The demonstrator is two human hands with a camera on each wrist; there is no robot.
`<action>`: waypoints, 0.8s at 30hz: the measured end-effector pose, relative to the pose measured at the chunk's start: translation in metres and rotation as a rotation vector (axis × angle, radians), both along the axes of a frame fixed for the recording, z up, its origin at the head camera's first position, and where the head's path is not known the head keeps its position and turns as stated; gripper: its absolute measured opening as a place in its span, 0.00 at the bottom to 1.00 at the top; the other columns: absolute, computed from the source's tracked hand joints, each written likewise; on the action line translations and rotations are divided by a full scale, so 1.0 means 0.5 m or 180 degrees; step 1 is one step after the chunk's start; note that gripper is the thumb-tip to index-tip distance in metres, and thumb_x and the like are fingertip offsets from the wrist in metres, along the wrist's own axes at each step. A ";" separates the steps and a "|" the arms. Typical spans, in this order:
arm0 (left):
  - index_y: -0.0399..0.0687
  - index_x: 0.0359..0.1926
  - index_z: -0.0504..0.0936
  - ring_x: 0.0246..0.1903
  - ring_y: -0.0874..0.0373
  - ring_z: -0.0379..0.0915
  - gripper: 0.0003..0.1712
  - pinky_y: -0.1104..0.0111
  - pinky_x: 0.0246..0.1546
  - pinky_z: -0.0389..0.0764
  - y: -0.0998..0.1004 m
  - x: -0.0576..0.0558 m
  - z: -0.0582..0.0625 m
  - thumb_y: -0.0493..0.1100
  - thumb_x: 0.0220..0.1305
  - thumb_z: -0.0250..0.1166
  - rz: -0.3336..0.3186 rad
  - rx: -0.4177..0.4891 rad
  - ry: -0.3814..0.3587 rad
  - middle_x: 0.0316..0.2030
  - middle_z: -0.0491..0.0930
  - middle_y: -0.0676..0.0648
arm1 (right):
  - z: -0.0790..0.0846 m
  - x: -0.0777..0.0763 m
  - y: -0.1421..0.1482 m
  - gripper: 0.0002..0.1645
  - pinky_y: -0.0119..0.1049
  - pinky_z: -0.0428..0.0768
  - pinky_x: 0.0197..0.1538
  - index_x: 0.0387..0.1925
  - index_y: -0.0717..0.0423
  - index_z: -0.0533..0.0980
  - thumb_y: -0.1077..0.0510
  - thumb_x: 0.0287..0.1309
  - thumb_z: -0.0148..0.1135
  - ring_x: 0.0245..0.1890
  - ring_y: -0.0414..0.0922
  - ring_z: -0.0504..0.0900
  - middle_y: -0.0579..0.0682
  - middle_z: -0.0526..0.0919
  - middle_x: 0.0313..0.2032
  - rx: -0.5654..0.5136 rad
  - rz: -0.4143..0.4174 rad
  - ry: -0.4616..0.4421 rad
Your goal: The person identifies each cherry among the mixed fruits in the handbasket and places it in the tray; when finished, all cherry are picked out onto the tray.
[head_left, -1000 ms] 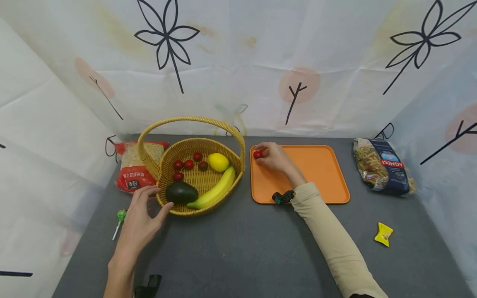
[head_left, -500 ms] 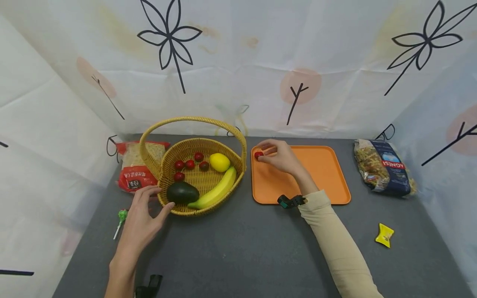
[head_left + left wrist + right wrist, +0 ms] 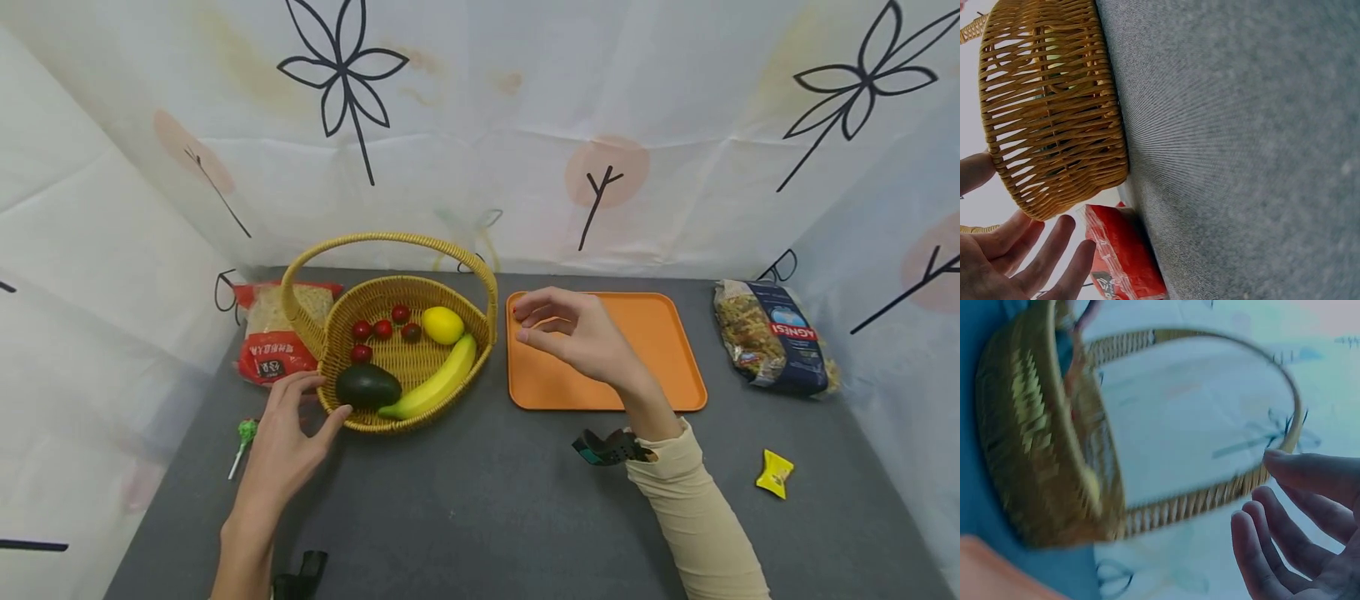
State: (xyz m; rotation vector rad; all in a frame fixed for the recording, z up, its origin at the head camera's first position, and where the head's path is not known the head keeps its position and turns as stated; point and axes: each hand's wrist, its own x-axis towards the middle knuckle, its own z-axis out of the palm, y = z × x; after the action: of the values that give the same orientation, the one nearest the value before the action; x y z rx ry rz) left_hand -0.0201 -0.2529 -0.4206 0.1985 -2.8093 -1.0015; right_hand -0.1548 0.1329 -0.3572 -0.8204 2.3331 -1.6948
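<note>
A yellow wicker basket [image 3: 411,427] with a tall handle holds several small red cherry-like fruits [image 3: 382,330], a lemon [image 3: 442,325], a banana [image 3: 435,383] and an avocado [image 3: 367,387]. My left hand [image 3: 281,450] touches the basket's near left rim with thumb and fingertips, fingers relaxed and spread. Over the left part of an orange tray [image 3: 652,350] hovers my right hand [image 3: 577,333], its thumb and fingers apart. Only a speck of a red fruit [image 3: 514,311] shows by its fingertips. In the right wrist view nothing sits between the fingers [image 3: 1247,550].
A red noodle packet [image 3: 273,354] lies behind the basket's left side. A green lollipop [image 3: 246,431] is beside my left hand. On the right are a pasta bag [image 3: 776,337] and a yellow wrapped candy [image 3: 774,473]. A patterned cloth [image 3: 480,150] hangs behind the grey table [image 3: 480,517].
My right hand has let go of a red fruit at the tray's left side. Its fingers have spread, and the arm has drawn back toward me and rightward. The left hand stays at the basket.
</note>
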 end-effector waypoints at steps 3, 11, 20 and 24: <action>0.36 0.69 0.75 0.61 0.34 0.79 0.34 0.36 0.58 0.86 0.001 -0.001 0.001 0.48 0.70 0.76 0.0000 0.0004 0.0007 0.71 0.70 0.34 | 0.014 0.015 -0.022 0.20 0.38 0.89 0.61 0.60 0.56 0.84 0.62 0.68 0.74 0.54 0.48 0.87 0.57 0.88 0.56 0.0052 0.0158 0.0061; 0.36 0.69 0.75 0.60 0.34 0.79 0.34 0.36 0.57 0.86 0.001 0.001 0.000 0.47 0.70 0.76 -0.0005 0.0024 0.0022 0.71 0.69 0.34 | 0.016 0.000 -0.132 0.17 0.47 0.90 0.57 0.57 0.55 0.85 0.61 0.68 0.74 0.49 0.46 0.89 0.53 0.90 0.52 0.0184 0.0721 0.0033; 0.37 0.69 0.75 0.61 0.34 0.80 0.34 0.36 0.58 0.86 0.000 0.002 -0.002 0.48 0.71 0.76 -0.0013 0.0066 0.0024 0.71 0.69 0.35 | -0.015 -0.069 -0.283 0.16 0.34 0.89 0.58 0.56 0.59 0.85 0.59 0.70 0.72 0.49 0.49 0.90 0.55 0.90 0.50 0.0573 0.1222 0.0111; 0.37 0.69 0.75 0.60 0.34 0.80 0.34 0.36 0.58 0.86 0.001 0.002 0.000 0.47 0.71 0.76 -0.0013 0.0070 0.0022 0.71 0.69 0.35 | -0.038 -0.100 -0.332 0.17 0.31 0.87 0.56 0.57 0.59 0.85 0.58 0.71 0.71 0.52 0.47 0.89 0.54 0.91 0.51 0.0747 0.1302 0.0072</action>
State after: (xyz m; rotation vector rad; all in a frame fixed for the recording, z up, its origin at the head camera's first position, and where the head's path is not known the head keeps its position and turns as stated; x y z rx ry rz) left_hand -0.0193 -0.2526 -0.4208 0.1917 -2.7946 -1.0325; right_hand -0.2045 -0.0333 -0.3763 -1.1715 2.1326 -1.2263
